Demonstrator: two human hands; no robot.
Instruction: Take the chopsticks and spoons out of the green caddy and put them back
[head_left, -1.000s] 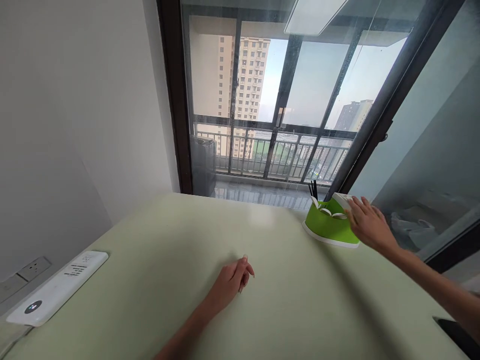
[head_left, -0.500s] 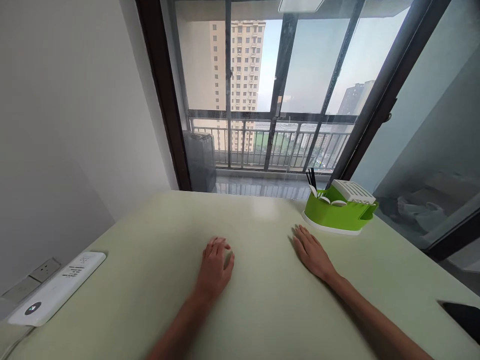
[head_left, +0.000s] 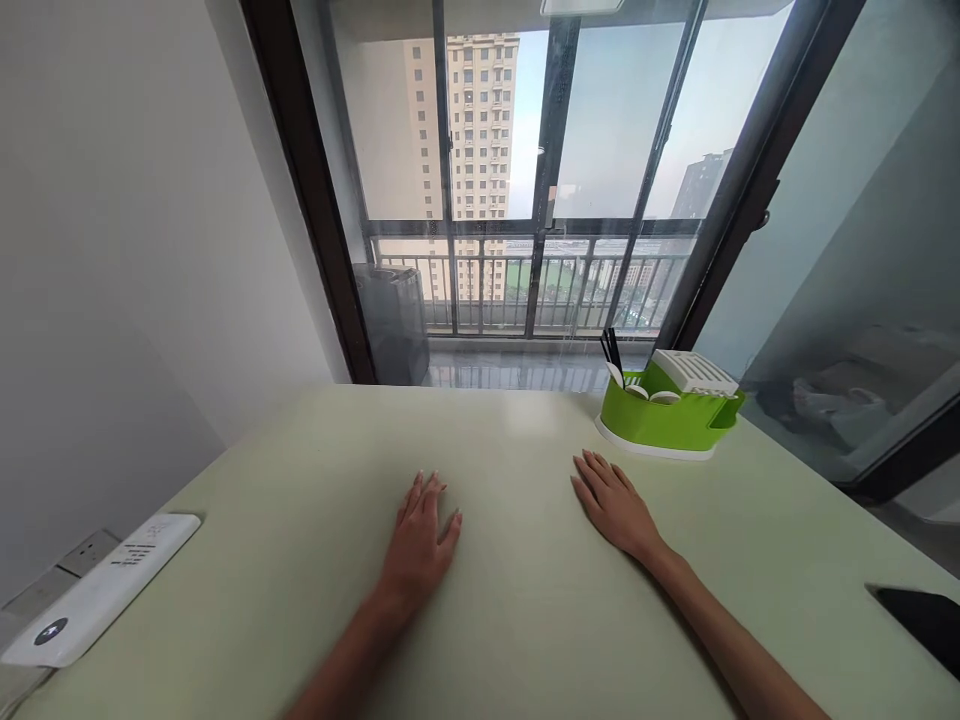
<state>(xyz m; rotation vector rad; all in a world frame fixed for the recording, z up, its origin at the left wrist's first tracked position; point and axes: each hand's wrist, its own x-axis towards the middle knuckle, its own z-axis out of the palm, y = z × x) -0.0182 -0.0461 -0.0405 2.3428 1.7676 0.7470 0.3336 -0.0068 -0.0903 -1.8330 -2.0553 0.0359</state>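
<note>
My left hand (head_left: 417, 538) lies flat, palm down, on the pale green table (head_left: 525, 620), fingers spread and holding nothing. My right hand (head_left: 613, 503) also rests flat on the table a little to the right, empty, fingers pointing away from me. Beyond the right hand, near the table's far right edge, stands a green cutlery holder (head_left: 666, 412) with a white slotted lid, white spoons and black chopsticks sticking out of it. The right hand is a short way in front of it and apart from it.
A white flat device (head_left: 97, 590) lies at the table's left edge beside wall sockets (head_left: 56, 575). A dark flat object (head_left: 919, 617) sits at the right edge. Past the table's far edge is a glass balcony door with a railing and a dark bin (head_left: 390, 320).
My right hand has left the green holder and come back onto the table. The left hand has uncurled and now lies flat. The view has shifted slightly.
</note>
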